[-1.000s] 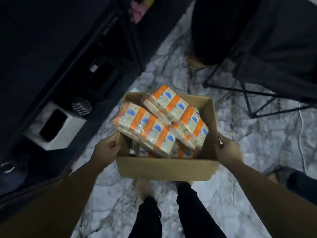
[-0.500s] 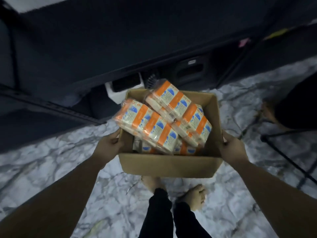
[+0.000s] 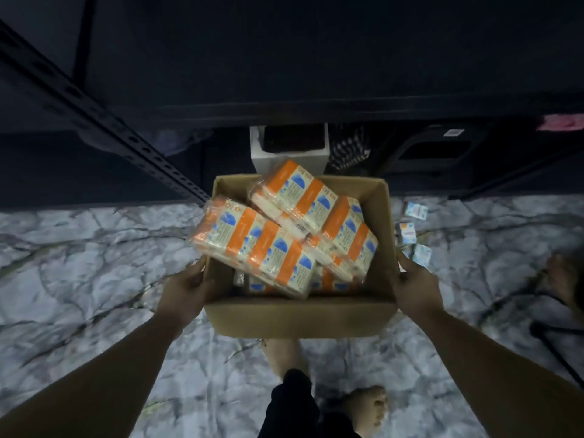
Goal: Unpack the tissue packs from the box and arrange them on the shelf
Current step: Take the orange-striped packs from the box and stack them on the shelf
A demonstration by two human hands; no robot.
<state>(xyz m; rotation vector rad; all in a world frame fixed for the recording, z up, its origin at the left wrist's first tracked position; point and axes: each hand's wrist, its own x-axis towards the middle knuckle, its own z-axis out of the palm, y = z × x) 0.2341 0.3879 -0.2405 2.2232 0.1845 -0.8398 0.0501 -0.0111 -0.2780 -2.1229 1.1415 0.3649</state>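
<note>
I carry an open cardboard box (image 3: pixel 300 320) in front of me, above the marble floor. My left hand (image 3: pixel 185 290) grips its left wall and my right hand (image 3: pixel 417 287) grips its right wall. Several orange-and-white tissue packs (image 3: pixel 256 248) wrapped in clear plastic are piled in it, slanting, and stick out over the left rim. More packs (image 3: pixel 347 235) lie toward the right and underneath. The dark metal shelf (image 3: pixel 284 74) stands straight ahead, its board just beyond the box.
A perforated shelf post (image 3: pixel 104 121) slants down at the left. Under the shelf sit a white block with a dark opening (image 3: pixel 290 147) and a black crate (image 3: pixel 436 150). Small blue-and-white packets (image 3: pixel 414 232) lie on the floor at the right. Another person's foot (image 3: pixel 565 279) shows at the right edge.
I have turned to face the shelf squarely and stepped closer; it now fills the top of the view. Both hands keep the same hold on the box.
</note>
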